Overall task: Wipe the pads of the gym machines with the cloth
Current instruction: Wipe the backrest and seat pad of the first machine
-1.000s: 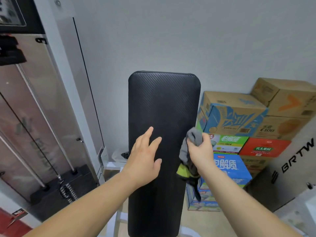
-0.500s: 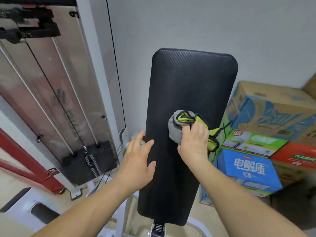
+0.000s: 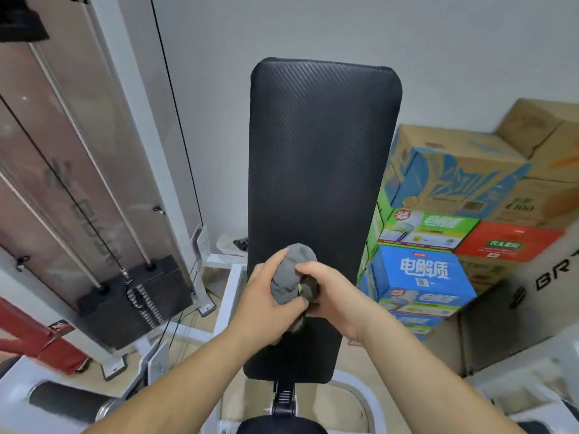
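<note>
Over lower part of upright black pad (image 3: 319, 170), grey cloth (image 3: 289, 277) bunched, left hand (image 3: 266, 300) and right hand (image 3: 336, 297) both clamped on it, boxes (image 3: 438, 233) at right, weight stack (image 3: 141, 296) at left.

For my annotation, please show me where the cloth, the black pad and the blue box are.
cloth (image 3: 289, 277): head view, grey bunched middle.
black pad (image 3: 319, 158): head view, bare upper face.
blue box (image 3: 419, 274): head view, printed front.
</note>
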The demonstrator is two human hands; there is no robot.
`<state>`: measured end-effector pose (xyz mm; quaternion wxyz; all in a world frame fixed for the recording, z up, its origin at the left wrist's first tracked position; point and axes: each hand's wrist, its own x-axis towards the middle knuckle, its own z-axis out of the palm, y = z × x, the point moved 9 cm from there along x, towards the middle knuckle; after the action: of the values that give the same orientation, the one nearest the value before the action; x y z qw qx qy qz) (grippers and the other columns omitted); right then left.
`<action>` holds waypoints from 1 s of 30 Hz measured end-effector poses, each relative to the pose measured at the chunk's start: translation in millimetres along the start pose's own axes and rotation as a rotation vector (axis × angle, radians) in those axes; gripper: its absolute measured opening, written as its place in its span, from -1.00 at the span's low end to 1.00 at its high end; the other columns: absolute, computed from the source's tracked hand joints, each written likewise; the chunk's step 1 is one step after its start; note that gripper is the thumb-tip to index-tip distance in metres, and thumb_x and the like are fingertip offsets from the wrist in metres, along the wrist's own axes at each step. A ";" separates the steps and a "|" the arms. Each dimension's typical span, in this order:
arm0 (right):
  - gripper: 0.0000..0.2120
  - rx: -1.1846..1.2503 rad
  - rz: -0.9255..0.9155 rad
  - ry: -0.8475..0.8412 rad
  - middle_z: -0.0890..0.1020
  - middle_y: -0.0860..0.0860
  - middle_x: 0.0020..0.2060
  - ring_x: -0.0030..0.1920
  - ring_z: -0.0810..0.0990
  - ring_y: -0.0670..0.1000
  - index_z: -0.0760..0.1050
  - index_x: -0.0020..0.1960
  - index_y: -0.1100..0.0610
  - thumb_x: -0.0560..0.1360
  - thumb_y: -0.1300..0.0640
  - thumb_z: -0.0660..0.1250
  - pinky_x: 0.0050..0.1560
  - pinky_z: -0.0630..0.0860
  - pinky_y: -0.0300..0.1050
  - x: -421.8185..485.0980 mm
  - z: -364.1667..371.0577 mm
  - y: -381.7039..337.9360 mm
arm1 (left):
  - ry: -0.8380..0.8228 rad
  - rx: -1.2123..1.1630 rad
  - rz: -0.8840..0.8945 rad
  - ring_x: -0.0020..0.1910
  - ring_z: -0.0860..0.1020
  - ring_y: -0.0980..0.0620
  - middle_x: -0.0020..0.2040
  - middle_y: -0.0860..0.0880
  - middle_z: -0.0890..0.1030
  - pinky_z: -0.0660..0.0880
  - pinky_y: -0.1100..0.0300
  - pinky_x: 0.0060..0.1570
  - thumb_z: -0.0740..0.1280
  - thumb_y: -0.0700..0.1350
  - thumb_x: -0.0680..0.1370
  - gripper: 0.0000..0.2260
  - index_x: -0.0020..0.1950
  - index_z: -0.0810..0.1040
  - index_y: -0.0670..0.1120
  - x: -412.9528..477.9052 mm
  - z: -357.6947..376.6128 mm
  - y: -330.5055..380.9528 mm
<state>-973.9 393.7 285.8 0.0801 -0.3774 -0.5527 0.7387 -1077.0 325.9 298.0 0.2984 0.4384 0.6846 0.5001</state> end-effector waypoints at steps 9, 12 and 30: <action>-0.49 -0.506 -0.209 0.888 0.49 0.04 0.29 0.22 0.57 0.06 0.37 0.53 0.02 0.62 -0.09 0.30 0.25 0.55 0.05 -5.8 -93.3 0.9 | 0.317 0.184 0.069 0.08 0.59 0.04 0.14 0.07 0.58 0.54 0.18 -0.03 0.50 -0.10 0.49 -0.52 0.33 0.40 0.09 27.6 -71.9 0.4; -0.23 -0.510 -0.187 0.975 0.22 0.09 0.51 0.42 0.43 0.18 0.10 0.67 0.06 0.59 -0.22 0.28 0.39 0.46 0.20 16.9 -117.1 24.5 | 0.431 0.791 0.402 0.37 0.40 -0.16 0.43 -0.06 0.42 0.42 -0.13 0.30 0.50 0.12 0.47 -0.43 0.43 0.46 0.02 59.4 -62.1 28.8; -0.20 -0.204 -0.634 0.754 0.22 0.01 0.61 0.46 0.33 0.09 -0.05 0.68 -0.02 0.63 -0.26 0.26 0.22 0.21 -0.01 88.0 -150.7 92.6 | 0.550 1.004 0.827 0.18 0.45 -0.25 0.28 -0.17 0.45 0.37 -0.15 0.13 0.39 0.27 0.38 -0.39 0.34 0.48 0.00 29.1 67.9 -180.8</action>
<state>-910.7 519.9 147.6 0.4575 -0.4374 -0.6421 0.4325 -1086.7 359.8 105.9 -0.3380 0.6050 0.6606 0.2887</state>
